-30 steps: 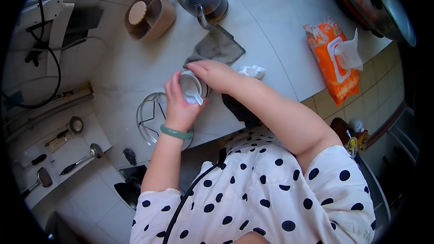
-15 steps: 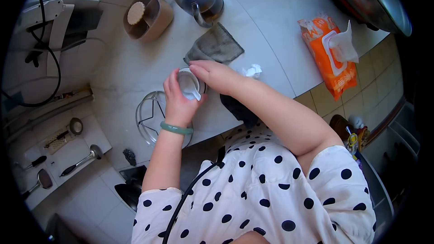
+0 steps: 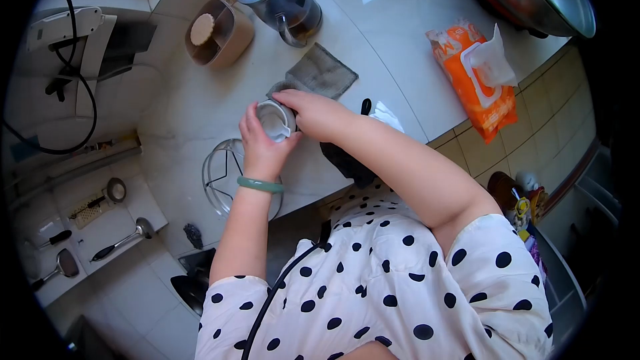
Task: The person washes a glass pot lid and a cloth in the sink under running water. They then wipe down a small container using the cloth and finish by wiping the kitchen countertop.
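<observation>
At the pale, glossy worktop (image 3: 377,40), in the head view, a small round white cup (image 3: 272,120) is between the hands. The left hand (image 3: 262,152) grips it, fingers along its left side, thumb on its near side. The right hand (image 3: 315,113) curves against the cup's right side, fingers together; whether they pinch it, I cannot tell. Just beyond the cup lies a flat grey cloth (image 3: 325,72); farther beyond, a glass jug with a silver lid (image 3: 287,12); well to its right, an orange wipes packet (image 3: 467,83).
</observation>
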Motion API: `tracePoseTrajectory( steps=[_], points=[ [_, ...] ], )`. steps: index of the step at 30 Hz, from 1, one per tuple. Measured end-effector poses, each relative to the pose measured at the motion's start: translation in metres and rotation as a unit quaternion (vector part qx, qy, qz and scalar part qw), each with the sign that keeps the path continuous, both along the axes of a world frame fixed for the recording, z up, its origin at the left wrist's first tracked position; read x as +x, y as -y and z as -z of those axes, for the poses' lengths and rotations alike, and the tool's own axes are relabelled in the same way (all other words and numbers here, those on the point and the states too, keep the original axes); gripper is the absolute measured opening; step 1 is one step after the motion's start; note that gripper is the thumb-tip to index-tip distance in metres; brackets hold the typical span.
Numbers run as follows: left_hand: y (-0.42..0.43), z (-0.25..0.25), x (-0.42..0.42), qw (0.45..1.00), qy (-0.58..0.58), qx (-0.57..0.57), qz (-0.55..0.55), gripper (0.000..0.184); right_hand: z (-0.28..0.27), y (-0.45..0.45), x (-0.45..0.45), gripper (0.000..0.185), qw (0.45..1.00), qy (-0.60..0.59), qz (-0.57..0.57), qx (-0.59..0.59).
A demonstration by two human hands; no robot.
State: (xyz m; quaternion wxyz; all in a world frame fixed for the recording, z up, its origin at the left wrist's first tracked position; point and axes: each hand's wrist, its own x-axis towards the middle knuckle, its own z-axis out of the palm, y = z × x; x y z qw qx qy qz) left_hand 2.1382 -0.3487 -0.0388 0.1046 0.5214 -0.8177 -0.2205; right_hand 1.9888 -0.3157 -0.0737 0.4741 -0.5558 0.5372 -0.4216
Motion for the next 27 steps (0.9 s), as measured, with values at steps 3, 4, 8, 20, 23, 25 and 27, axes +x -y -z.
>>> tracePoseTrajectory(
  steps=[3,4,8,20,23,25,27],
  points=[
    [-0.001,-0.003,0.001,1.000,0.001,0.000,0.001,0.092,0.002,-0.017,0.007,0.053,0.999,-0.023,0.024,-0.007],
    [-0.001,-0.003,-0.001,1.000,-0.001,-0.003,0.001,0.092,0.002,-0.033,0.009,0.052,0.998,-0.044,0.039,-0.021],
    [-0.002,0.000,-0.003,1.000,0.001,0.000,-0.011,0.093,-0.004,-0.046,0.011,0.056,0.998,-0.036,0.053,-0.010],
    [0.027,-0.043,0.014,0.963,0.090,0.050,0.248,0.092,-0.007,0.010,-0.017,0.053,0.982,0.087,-0.011,0.170],
    [0.032,-0.042,0.013,0.957,0.104,0.040,0.269,0.085,-0.012,0.011,-0.019,0.053,0.979,0.097,-0.016,0.179],
    [0.031,-0.042,0.009,0.966,0.089,0.044,0.239,0.082,0.001,0.011,-0.014,0.053,0.990,0.067,-0.017,0.121],
    [0.027,-0.040,0.005,0.975,0.080,0.016,0.205,0.082,0.006,0.001,-0.010,0.054,0.995,0.066,0.013,0.073]
  ],
)
